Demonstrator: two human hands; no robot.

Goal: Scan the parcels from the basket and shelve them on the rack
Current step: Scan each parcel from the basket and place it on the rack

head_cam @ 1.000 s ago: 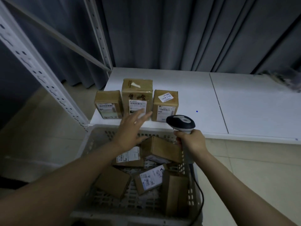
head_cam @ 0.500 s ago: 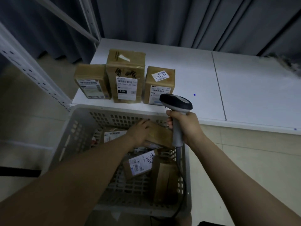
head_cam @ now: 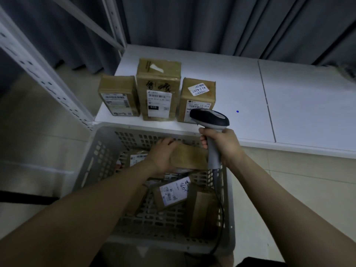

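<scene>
Parcels [head_cam: 158,89]: we've got 3 up on the rack [head_cam: 289,105] and at least 4 left in the basket [head_cam: 92,160], left hand [head_cam: 161,157] gripping 1 there, right hand [head_cam: 225,147] wrapped round the scanner [head_cam: 210,117].

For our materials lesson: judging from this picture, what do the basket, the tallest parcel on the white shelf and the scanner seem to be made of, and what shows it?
Basket: grey moulded plastic, matt; slotted walls, thick rim.
Tall parcel: brown cardboard, probably taped over; creased corners, faint sheen, paper label.
Scanner: hard smooth plastic, dark head on a grey stem, slightly shiny.
</scene>
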